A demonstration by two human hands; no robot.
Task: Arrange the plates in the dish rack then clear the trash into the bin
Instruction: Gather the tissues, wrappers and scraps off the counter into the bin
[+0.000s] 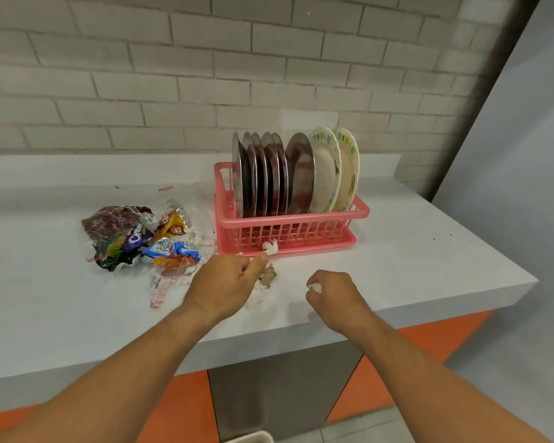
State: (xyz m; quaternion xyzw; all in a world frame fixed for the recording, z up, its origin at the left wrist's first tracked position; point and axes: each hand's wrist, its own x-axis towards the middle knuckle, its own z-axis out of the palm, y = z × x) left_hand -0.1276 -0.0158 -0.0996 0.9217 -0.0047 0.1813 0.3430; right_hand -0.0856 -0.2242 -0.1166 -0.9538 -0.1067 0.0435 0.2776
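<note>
Gripping white scrap [315,286], R hand [331,297] nr counter [429,270] edge; L hand [224,282] by rack [288,235], grip unclear.

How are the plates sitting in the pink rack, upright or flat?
Upright: the plates stand on edge in a row inside the pink rack, rims above its wall.

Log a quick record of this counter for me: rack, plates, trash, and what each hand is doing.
Rack: pink dish rack, on the counter
Plates: steel plates and two patterned plates, standing in rack
Trash: wrapper pile left of rack; paper scraps in front
Left hand: over the scraps, grip unclear
Right hand: grips white paper wad
</note>
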